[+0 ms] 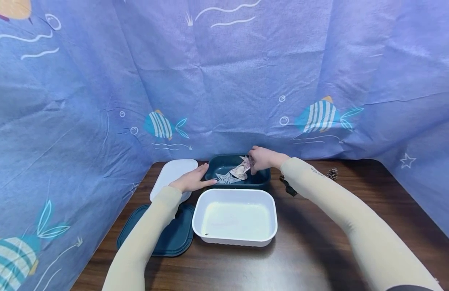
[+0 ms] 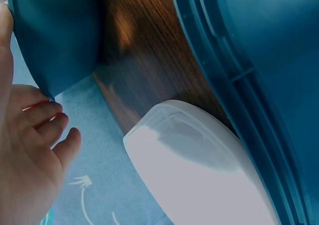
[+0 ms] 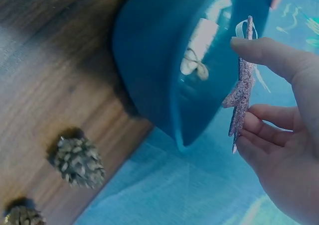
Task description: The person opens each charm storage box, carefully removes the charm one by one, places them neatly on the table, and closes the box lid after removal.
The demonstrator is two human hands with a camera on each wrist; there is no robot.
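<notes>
My right hand pinches a pink glittery star ornament with a pale ribbon loop, between thumb and fingers. It holds the star on edge over the right part of a dark teal container. Inside the container lie a silvery star and a whitish piece tied with a twine bow. My left hand touches the container's left rim with its fingers extended; the left wrist view shows its fingertips against the teal wall.
A white container stands in front of the teal one, with a small dark speck inside. To the left lie a white lid and a dark teal lid. Pine cones sit right of the teal container. A blue fish-print cloth hangs behind.
</notes>
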